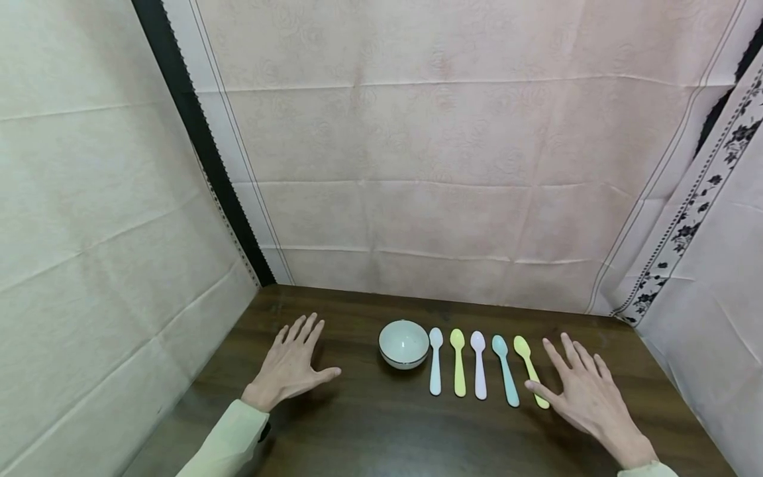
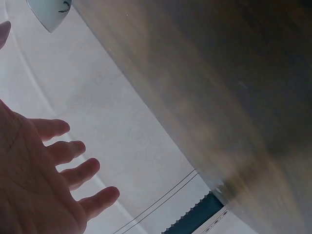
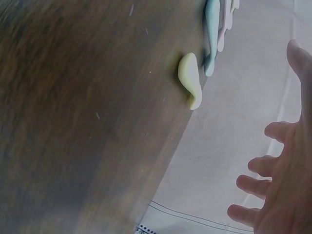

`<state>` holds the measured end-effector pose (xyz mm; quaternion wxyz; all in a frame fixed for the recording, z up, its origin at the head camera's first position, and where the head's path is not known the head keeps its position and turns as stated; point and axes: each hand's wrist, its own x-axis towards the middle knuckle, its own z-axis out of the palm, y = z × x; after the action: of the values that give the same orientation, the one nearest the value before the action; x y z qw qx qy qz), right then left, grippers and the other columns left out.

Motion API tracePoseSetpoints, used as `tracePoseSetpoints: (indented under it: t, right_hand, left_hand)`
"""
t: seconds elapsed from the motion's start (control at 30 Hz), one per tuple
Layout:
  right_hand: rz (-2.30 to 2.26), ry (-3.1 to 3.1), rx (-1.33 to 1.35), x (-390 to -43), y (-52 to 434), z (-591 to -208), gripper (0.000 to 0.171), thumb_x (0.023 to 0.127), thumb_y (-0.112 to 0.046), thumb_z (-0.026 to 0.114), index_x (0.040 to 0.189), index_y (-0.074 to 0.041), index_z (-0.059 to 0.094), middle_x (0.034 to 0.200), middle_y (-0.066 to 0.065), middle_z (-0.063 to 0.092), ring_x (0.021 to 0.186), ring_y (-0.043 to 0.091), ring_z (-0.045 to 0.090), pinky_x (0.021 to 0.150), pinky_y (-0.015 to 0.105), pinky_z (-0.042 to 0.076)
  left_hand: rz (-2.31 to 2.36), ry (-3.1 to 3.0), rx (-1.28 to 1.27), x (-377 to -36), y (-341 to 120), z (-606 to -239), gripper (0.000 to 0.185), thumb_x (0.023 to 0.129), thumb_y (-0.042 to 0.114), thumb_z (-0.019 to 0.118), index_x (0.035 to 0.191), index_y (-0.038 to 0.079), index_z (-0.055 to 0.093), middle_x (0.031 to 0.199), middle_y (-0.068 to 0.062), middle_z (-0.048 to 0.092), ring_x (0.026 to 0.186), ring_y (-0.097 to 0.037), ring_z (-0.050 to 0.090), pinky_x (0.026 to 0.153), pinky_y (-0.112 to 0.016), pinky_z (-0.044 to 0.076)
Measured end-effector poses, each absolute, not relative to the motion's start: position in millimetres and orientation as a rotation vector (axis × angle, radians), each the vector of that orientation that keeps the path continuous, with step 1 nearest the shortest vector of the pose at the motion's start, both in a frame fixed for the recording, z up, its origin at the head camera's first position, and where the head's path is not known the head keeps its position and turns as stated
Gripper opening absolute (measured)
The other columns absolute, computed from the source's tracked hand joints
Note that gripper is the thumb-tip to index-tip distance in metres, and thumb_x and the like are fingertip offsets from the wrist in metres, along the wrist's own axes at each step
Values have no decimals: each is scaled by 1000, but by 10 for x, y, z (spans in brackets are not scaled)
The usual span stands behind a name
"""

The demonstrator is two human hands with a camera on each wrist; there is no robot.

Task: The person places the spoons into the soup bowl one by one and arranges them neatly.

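A small white bowl (image 1: 403, 343) stands on the dark wooden table (image 1: 357, 430). To its right lie several plastic spoons side by side: pale blue (image 1: 436, 371), yellow-green (image 1: 458, 372), white (image 1: 479, 374), teal (image 1: 505, 379) and another yellow-green (image 1: 529, 374). My left hand (image 1: 292, 361) lies flat and spread on the table, left of the bowl, holding nothing. On the other side, my right hand (image 1: 581, 391) is spread flat too, its thumb touching the rightmost spoon's handle. The right wrist view shows that spoon's bowl (image 3: 190, 80) and the spread fingers (image 3: 273, 168).
Pale cloth walls (image 1: 441, 152) close in the table at the back and on both sides. The right drape has a dark floral border (image 1: 694, 218). Bare table lies in front of the spoons and between my hands.
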<state>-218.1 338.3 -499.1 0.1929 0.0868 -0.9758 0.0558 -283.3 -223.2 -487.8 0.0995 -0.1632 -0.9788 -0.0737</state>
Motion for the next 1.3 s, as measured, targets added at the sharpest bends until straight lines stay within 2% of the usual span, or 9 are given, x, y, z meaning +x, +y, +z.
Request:
tracePoseSetpoints:
  t: [0.43, 0.93, 1.3]
  right_hand:
    - [197, -2769, 240, -2163, 3366, -5025, 99, 95, -71, 70, 164, -5, 45, 168, 34, 39, 148, 55, 43, 118, 73, 31]
    - [248, -2791, 231, -2193, 3333, -5070, 98, 94, -69, 73, 162, -3, 47, 161, 37, 47, 143, 57, 49, 115, 75, 35]
    - [433, -2839, 205, -2243, 3320, -5103, 94, 94, -59, 80, 157, 4, 49, 150, 42, 54, 131, 64, 53, 97, 78, 48]
  left_hand:
    - [-237, -2909, -472, -2845, -2242, -4920, 108, 92, 75, 69, 170, 7, 37, 178, -20, 35, 164, -46, 32, 129, -71, 29]
    - [-423, -2943, -430, -2848, -2264, -4969, 106, 93, 71, 72, 171, 10, 35, 178, -20, 33, 161, -49, 35, 126, -73, 31]
    - [-702, -2985, -382, -2909, -2179, -4998, 114, 89, 70, 78, 172, 9, 30, 180, -18, 29, 158, -56, 39, 119, -74, 41]
